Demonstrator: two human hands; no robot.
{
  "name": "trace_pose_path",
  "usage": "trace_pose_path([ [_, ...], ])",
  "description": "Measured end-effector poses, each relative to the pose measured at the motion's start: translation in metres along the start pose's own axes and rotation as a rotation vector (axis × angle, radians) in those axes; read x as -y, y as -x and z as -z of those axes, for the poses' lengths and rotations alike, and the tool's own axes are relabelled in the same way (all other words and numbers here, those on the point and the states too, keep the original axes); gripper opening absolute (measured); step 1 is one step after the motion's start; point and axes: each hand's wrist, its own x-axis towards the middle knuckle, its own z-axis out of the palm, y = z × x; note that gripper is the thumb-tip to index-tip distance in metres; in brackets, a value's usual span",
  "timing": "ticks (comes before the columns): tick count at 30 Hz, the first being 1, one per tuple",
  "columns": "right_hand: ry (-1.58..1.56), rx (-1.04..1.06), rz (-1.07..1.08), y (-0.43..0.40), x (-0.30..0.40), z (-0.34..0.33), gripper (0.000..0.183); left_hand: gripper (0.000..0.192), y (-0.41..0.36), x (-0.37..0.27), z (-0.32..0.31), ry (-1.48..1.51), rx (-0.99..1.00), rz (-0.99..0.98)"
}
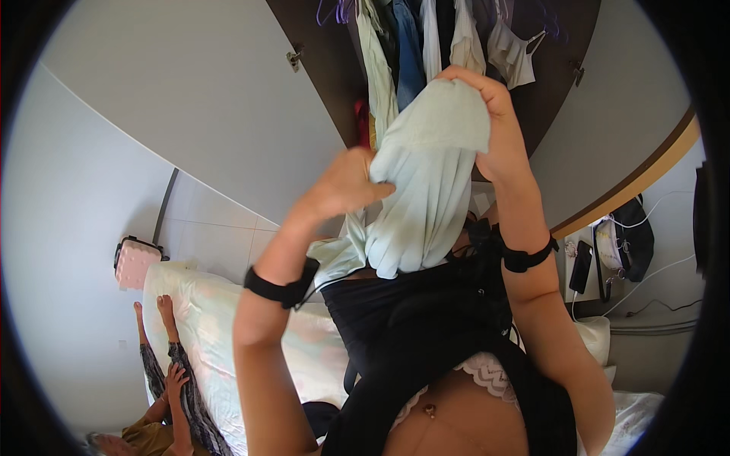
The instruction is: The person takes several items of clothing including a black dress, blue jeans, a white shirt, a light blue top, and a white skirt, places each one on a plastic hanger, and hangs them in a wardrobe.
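A pale mint-green fabric garment (pixel 428 194) hangs bunched in soft folds in front of my torso. At its upper right edge, my right hand (pixel 493 108) grips it, with part of the hand hidden by the cloth. My left hand (pixel 348 182), slightly blurred, is at the garment's left edge. Its thumb lies over the cloth; whether the fingers close on the fabric cannot be made out. A lower part of the garment trails to the left, below my left hand.
Ahead is an open wardrobe (pixel 331 85) with hanging clothes (pixel 410 51) and purple hangers (pixel 336 11). Grey doors flank it. A bed (pixel 211 319) lies at left, with another person (pixel 165 393) on it. A pink suitcase (pixel 138 263) stands beyond; a phone (pixel 581 267) and black bag (pixel 636 239) are at right.
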Motion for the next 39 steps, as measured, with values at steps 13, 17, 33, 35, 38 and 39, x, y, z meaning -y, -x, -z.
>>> trace_pose_path([
  [13, 0.040, -0.554, 0.064, 0.010, 0.000, 0.058, 0.032, 0.024, -0.005, 0.127, -0.042, -0.378, -0.777, 0.196],
  [17, 0.133, -0.753, -0.118, 0.010, -0.009, 0.069, 0.023, 0.024, 0.003, 0.122, -0.010, 0.076, -0.458, 0.319],
  [33, 0.345, -0.238, 0.039, 0.069, -0.074, -0.062, 0.077, 0.024, -0.004, -0.038, 0.052, 1.086, -0.416, -0.110],
  [35, 0.347, -0.276, 0.039, 0.069, -0.071, -0.080, 0.063, 0.024, -0.006, -0.040, 0.060, 1.113, -0.440, -0.116],
  [38, 0.128, -0.324, -0.250, 0.077, -0.101, -0.064, 0.033, 0.024, 0.000, -0.038, 0.081, 1.136, -0.522, -0.139],
  [39, 0.133, -0.328, -0.249, 0.077, -0.101, -0.053, 0.033, 0.024, 0.001, -0.035, 0.088, 1.139, -0.557, -0.157],
])
